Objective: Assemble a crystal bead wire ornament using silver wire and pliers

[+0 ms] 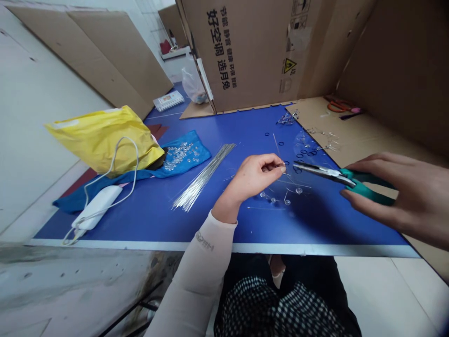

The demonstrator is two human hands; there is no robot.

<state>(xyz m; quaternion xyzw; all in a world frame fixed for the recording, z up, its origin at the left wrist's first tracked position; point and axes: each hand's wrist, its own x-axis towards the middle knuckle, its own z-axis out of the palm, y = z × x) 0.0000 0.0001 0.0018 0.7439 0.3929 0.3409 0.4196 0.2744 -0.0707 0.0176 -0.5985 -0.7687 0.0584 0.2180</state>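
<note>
My right hand (396, 187) grips needle-nose pliers (326, 172) by their green handles. The pliers' tips point left and lie just right of my left fingertips. My left hand (257, 175) is closed in a pinch over the blue table, and a thin wire (286, 174) shows at its thumb and fingertip. Below it on the table lie several clear beads (273, 200) with short wires. Small black rings (303, 153) are scattered beyond the pliers. To the left is a fanned bundle of straight silver wires (205, 178).
Clear beads (180, 154) rest on a blue cloth bag beside a yellow bag (112, 140). A white power strip (100, 208) with its cord is at the left front. Cardboard (252, 56) walls the back; orange-handled scissors (338, 106) and wired pieces (288, 118) lie at right rear.
</note>
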